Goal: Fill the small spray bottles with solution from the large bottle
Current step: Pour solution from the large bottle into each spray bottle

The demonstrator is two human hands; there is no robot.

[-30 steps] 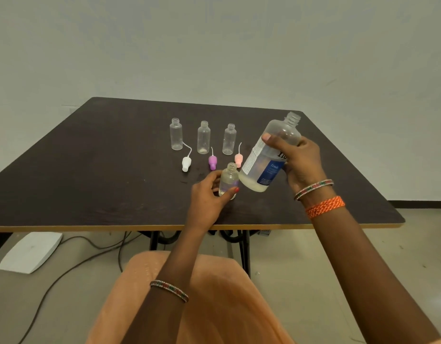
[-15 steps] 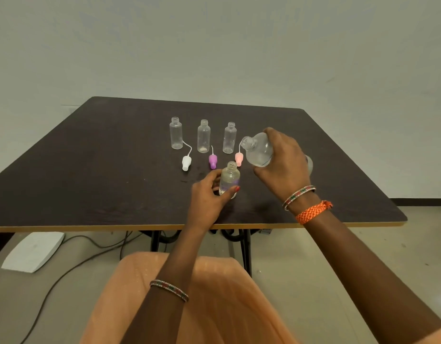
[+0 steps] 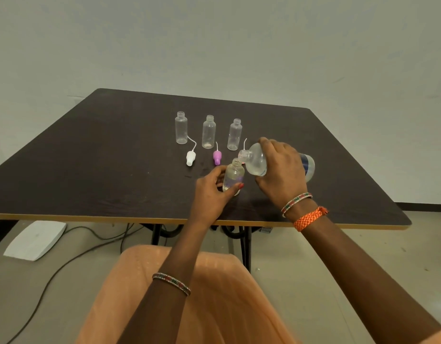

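At the centre of the frame the left hand [image 3: 212,192] grips a small clear bottle [image 3: 234,175] standing on the dark table [image 3: 90,170]. Just right of it, the right hand [image 3: 281,172] holds the large bottle [image 3: 258,161] tipped over, its open mouth just above and beside the small bottle's neck (whether liquid is flowing cannot be made out). Above these, three more small bottles [image 3: 208,131] stand uncapped in a row, with a white spray cap [image 3: 190,158] and a purple spray cap [image 3: 217,157] lying below them.
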